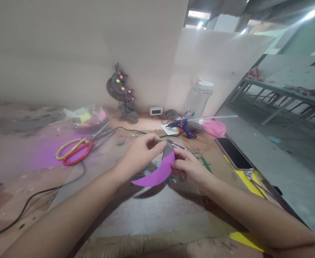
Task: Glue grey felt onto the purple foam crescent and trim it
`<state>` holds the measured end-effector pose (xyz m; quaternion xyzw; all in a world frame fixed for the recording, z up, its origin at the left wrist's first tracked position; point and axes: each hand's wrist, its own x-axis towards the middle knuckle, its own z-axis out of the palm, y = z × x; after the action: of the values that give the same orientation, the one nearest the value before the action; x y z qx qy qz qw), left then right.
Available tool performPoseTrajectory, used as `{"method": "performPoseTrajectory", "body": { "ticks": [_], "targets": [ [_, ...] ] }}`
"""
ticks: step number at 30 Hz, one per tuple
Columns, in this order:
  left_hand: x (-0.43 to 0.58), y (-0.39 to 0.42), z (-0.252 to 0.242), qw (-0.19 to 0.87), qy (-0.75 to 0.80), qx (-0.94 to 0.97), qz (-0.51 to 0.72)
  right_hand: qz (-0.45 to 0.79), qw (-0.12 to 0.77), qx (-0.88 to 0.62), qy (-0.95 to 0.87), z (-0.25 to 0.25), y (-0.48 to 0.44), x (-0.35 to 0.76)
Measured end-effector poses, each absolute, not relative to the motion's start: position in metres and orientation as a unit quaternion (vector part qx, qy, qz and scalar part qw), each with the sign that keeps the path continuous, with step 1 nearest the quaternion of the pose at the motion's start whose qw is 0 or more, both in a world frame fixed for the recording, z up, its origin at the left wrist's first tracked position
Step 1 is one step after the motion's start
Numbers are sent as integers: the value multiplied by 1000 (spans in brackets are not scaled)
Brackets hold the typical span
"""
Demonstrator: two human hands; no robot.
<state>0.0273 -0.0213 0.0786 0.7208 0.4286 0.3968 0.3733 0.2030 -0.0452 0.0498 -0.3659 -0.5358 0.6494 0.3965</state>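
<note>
A purple crescent-shaped piece (156, 175), its upper end covered in grey yarn or felt (168, 149), is held a little above the table. My left hand (145, 150) pinches the grey upper end between thumb and fingers. On the other side, my right hand (188, 166) grips the purple edge, thumb in front and fingers partly hidden behind. The crescent's pointed tip hangs free toward the lower left. Just behind the hands lies a slim metal-and-pink tool (177, 144), possibly a craft knife.
Scissors (76, 150) with yellow and red handles lie left. A blue glue gun (184, 127), clear bottle (199, 98), white digital clock (156, 110) and decorated grey crescent (121, 89) stand behind. A phone (234, 153) rests at the right edge. A black cable (39, 191) crosses the left side.
</note>
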Motion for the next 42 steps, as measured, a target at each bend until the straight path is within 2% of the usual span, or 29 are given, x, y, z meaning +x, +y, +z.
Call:
{"method": "performPoseTrajectory", "body": {
  "ticks": [21,32,42],
  "targets": [
    [28,-24,80,352,421,744,381,626,393,-396,-545,48,-41,204],
    [24,-20,80,371,421,727,396,623,389,-358,-577,51,-44,207],
    [27,-24,80,366,422,735,385,595,380,-412,-575,54,-44,203]
  ]
}}
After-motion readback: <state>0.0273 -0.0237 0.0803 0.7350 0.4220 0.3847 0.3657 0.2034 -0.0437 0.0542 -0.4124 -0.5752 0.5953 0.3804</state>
